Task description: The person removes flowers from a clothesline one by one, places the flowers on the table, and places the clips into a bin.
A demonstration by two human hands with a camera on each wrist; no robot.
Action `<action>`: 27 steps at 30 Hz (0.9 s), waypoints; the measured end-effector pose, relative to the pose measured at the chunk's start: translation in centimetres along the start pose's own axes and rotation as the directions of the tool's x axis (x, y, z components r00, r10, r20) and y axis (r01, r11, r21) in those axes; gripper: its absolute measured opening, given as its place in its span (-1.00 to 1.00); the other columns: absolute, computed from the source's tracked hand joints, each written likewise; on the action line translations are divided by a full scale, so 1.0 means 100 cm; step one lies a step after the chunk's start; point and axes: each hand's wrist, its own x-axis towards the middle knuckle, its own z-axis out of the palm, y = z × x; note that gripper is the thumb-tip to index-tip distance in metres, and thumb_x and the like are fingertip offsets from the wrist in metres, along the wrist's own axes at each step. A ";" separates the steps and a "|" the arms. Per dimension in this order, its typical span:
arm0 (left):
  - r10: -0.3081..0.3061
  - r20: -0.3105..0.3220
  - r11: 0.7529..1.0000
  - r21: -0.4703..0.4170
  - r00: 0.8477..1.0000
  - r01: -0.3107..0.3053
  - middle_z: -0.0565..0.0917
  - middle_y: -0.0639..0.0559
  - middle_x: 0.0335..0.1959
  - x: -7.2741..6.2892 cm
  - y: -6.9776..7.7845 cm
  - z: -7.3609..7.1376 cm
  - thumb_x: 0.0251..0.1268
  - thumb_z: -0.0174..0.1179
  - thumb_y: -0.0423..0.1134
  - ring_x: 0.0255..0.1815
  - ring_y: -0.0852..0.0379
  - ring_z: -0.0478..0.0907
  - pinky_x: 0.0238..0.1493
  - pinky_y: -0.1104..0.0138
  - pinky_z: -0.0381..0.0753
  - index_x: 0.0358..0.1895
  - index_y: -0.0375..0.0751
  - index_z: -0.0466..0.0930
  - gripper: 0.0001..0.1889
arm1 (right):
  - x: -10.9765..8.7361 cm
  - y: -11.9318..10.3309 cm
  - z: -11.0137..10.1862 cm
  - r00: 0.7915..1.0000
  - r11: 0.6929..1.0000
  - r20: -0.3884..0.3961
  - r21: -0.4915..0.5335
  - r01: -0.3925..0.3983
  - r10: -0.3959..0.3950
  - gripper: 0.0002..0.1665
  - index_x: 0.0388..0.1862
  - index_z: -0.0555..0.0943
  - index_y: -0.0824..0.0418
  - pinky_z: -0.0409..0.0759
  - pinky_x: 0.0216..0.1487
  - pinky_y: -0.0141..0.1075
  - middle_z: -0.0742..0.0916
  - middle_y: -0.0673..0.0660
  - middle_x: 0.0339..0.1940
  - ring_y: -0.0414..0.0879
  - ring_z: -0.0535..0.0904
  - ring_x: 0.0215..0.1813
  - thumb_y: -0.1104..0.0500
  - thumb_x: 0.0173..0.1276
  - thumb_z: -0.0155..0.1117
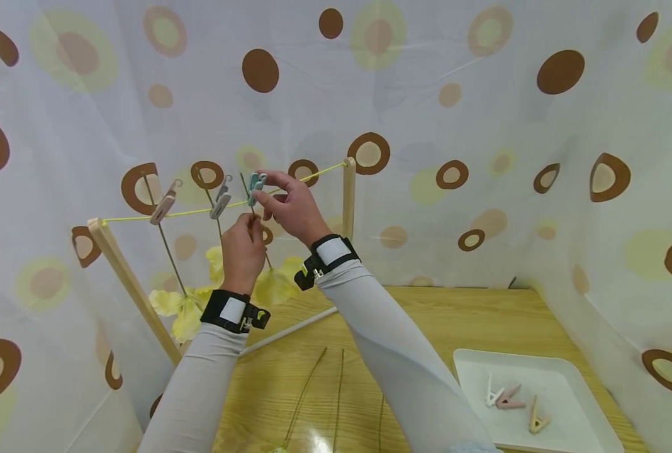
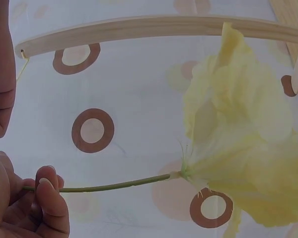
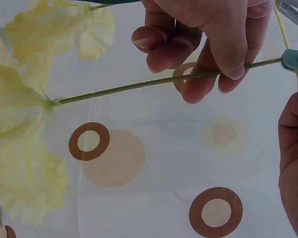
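Observation:
My left hand [image 1: 242, 251] pinches the green stem [image 2: 114, 187] of a yellow artificial flower [image 2: 243, 129], which hangs bloom down. Just above it, my right hand [image 1: 297, 211] grips a teal clothespin [image 1: 255, 189] between thumb and fingers at the yellow string [image 1: 194, 212]. In the right wrist view the stem's upper end meets the teal clothespin [image 3: 293, 59]; whether the jaws bite the string is hidden. To the left, a pinkish clothespin [image 1: 163, 206] and a grey clothespin [image 1: 220, 202] sit on the string, each with a stem and yellow bloom [image 1: 183, 311] hanging below.
Two wooden posts [image 1: 348, 198] carry the string, with a white rod [image 1: 291, 330] low between them. Several loose stems [image 1: 339, 396] lie on the wooden table [image 1: 455, 314]. At right, a white tray [image 1: 574, 402] holds three clothespins. Patterned curtain surrounds the table.

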 end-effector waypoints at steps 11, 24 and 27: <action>0.012 0.003 1.000 -0.005 1.000 -0.012 0.74 -0.24 -0.31 -0.001 0.000 -0.001 0.61 -0.05 -0.25 -0.53 -0.09 0.68 -0.40 0.09 0.69 -0.04 -0.41 0.60 -0.71 | 0.000 0.000 0.002 0.999 1.000 -0.031 0.003 0.011 -0.011 -0.54 0.29 0.56 0.14 0.52 -0.42 -0.28 0.68 0.11 0.02 -0.03 0.59 -0.50 0.14 0.44 0.31; 0.014 0.027 1.000 0.013 1.000 -0.014 0.74 -0.27 -0.27 -0.008 -0.005 0.001 0.60 -0.02 -0.28 -0.54 -0.10 0.67 -0.40 0.08 0.68 -0.06 -0.43 0.59 -0.74 | -0.003 -0.002 -0.002 0.986 0.995 -0.158 0.067 0.072 -0.061 -0.62 0.18 0.63 0.20 0.56 -0.37 -0.31 0.73 0.16 -0.05 -0.08 0.55 -0.53 0.18 0.41 0.34; 0.033 0.029 0.999 0.021 0.999 -0.034 0.74 -0.30 -0.24 -0.013 -0.009 0.000 0.60 -0.03 -0.27 -0.51 -0.12 0.67 -0.39 0.06 0.67 -0.04 -0.43 0.59 -0.73 | -0.005 -0.003 -0.006 0.978 0.991 -0.194 0.092 0.095 -0.076 -0.64 0.15 0.64 0.23 0.56 -0.37 -0.29 0.73 0.20 -0.02 -0.10 0.53 -0.52 0.21 0.40 0.34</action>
